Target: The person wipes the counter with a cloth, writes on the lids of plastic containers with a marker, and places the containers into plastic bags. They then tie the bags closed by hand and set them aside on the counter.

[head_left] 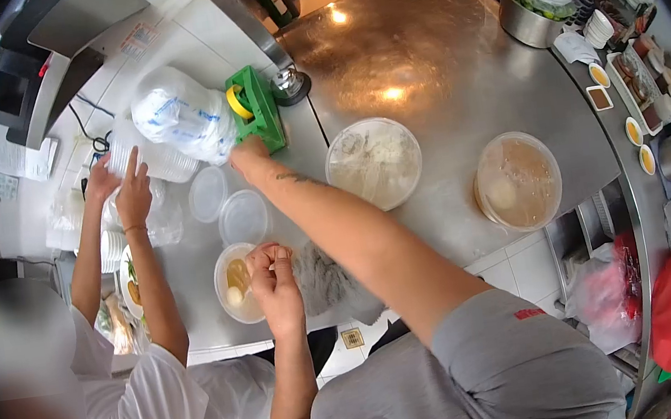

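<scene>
My left hand (278, 283) is closed, fingertips pinched together, at the right rim of a small plastic tub (228, 306) holding yellowish liquid and a pale round piece. Whatever the pinch holds, if anything, I cannot make out. My right hand (249, 155) reaches across to the front end of a green tape dispenser (262, 105) with a yellow roll. Its fingers are curled, and what they grip is hidden. Two round clear lids, a nearer lid (243, 216) and a farther lid (208, 194), lie between my hands. Beside my left hand is a crumpled grey cloth (323, 278).
A co-worker in white (160, 415) reaches toward stacked clear containers (158, 160) at left. A plastic-wrapped bundle (181, 111) sits by a call bell (289, 86). A tub of white powder (374, 163) and a tub of cloudy liquid (518, 181) stand rightward on the steel counter (434, 55).
</scene>
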